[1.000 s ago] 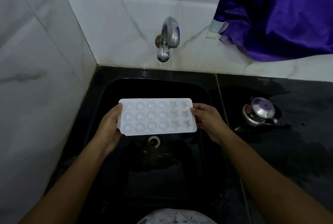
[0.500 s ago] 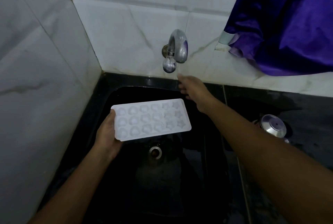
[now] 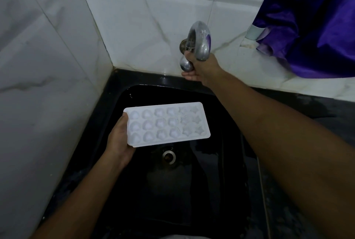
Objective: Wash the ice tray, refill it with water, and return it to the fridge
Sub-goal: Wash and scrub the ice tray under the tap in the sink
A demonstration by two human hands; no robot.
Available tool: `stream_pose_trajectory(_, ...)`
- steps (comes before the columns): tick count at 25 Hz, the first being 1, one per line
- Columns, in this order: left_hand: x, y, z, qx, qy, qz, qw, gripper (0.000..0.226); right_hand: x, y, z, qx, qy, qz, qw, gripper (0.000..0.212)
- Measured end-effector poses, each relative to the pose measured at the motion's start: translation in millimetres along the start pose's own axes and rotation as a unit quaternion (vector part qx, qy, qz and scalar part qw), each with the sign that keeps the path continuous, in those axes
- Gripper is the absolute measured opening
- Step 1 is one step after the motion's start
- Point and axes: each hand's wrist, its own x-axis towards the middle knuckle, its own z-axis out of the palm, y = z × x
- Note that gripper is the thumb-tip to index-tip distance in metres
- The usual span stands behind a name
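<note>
The ice tray (image 3: pixel 166 124) is held out over the black sink (image 3: pixel 221 163), roughly level, with its long side running left to right and its open face up, just above and behind the drain (image 3: pixel 169 155). The left hand (image 3: pixel 119 142) grips the tray's left short end alone, thumb lying on the top rim and fingers curled underneath, so the right end hangs free in the air. The tray has three rows of moulded cavities (rounded, heart-like shapes on the left, stars in the two right-hand columns); they look pale and frosty, but in this dim light I cannot tell whether they hold ice, water or nothing. The right hand (image 3: pixel 203 69) is stretched forward to the back wall, its thumb and fingers closed round the tap knob (image 3: pixel 185 64), which sits just under the curved chrome spout (image 3: pixel 199 41). The spout's mouth is right above the knuckles. White marbled tiles (image 3: pixel 144 17) line the corner behind and to the left, and a shiny purple cloth (image 3: pixel 317 23) hangs at the upper right above the dark countertop (image 3: pixel 326 108).
</note>
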Motion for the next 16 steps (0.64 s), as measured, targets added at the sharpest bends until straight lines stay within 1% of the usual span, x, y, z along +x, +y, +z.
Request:
stream_pose_trajectory(3,1,-1,0,0.007,-0.005,-0.001,1.0,0.057,-3,3,-5,0.015,0.001,-0.003,1.0,0.042)
stream_pose_trajectory(5,3,0,0,0.006,-0.005,0.0,1.0,0.057,-16,14,-12,-0.012,0.015,-0.001,1.0,0.044)
stream_pose_trajectory(7,5,2,-2,0.001,-0.002,0.0,1.0,0.058,-35,42,-22,-0.058,0.05,0.0,0.997,0.031)
stream_pose_trajectory(8,7,3,-3,-0.002,-0.005,0.001,1.0,0.059,-46,60,-29,-0.062,0.056,0.01,0.996,0.028)
stream_pose_trajectory(9,9,4,-5,-0.004,-0.008,0.003,1.0,0.06,-58,78,-35,-0.049,0.047,0.027,0.997,0.027)
stream_pose_trajectory(12,10,5,-8,-0.001,-0.011,0.01,1.0,0.058,-90,118,-49,-0.015,-0.016,0.072,0.997,0.026)
stream_pose_trajectory(16,8,3,-14,0.009,-0.008,0.011,1.0,0.059,-107,137,-52,0.003,-0.041,0.057,0.998,0.021)
